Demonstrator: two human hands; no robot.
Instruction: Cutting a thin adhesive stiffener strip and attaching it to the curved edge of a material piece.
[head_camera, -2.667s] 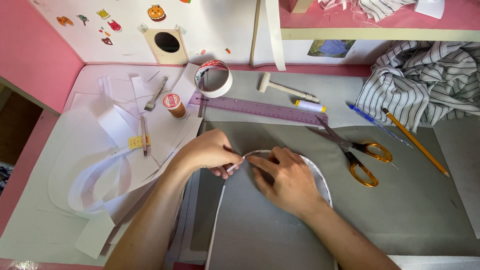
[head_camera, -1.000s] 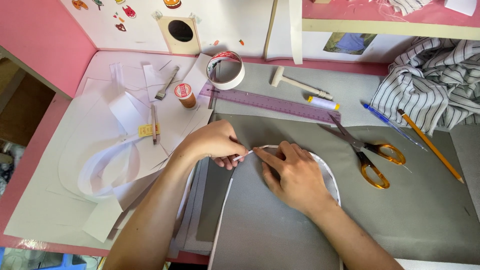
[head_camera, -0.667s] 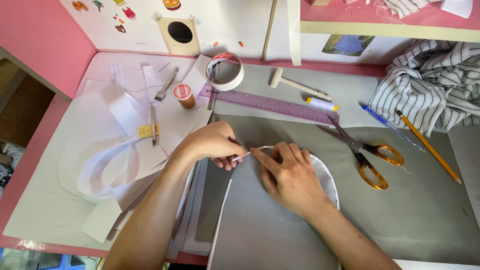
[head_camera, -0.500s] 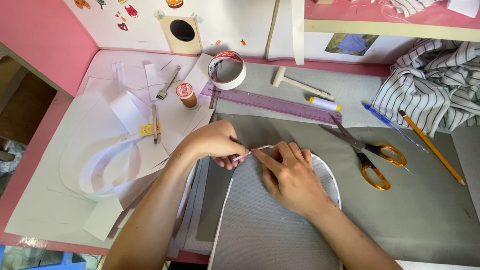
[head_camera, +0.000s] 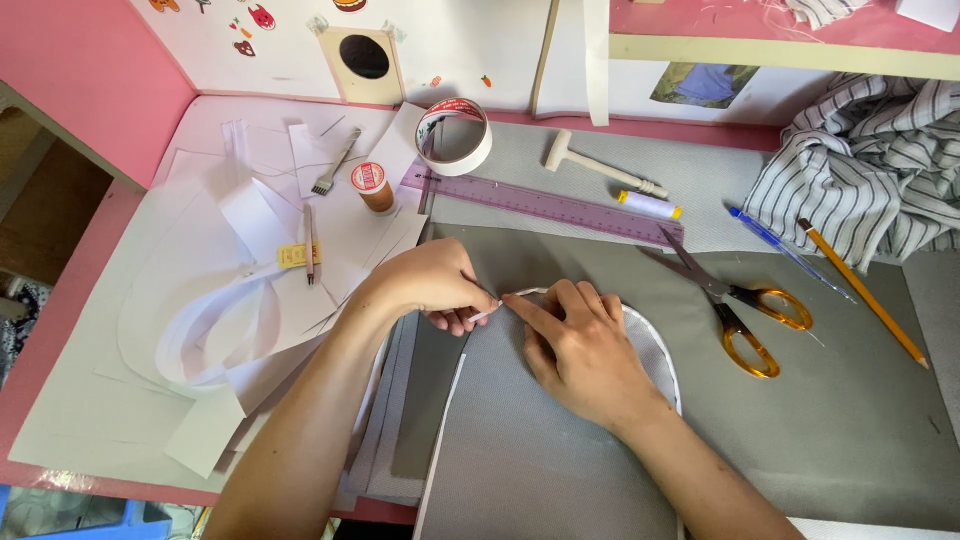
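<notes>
While half-hidden by right hand (head_camera: 585, 355), white strip (head_camera: 495, 305)

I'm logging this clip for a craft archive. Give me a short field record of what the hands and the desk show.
left hand: pinches white strip at the fabric's curved top edge
right hand: flat on grey fabric, forefinger pressing the strip
right of hands: orange-handled scissors, pencil, blue pen
above hands: purple ruler, tape roll, small mallet
far right: striped cloth
</notes>
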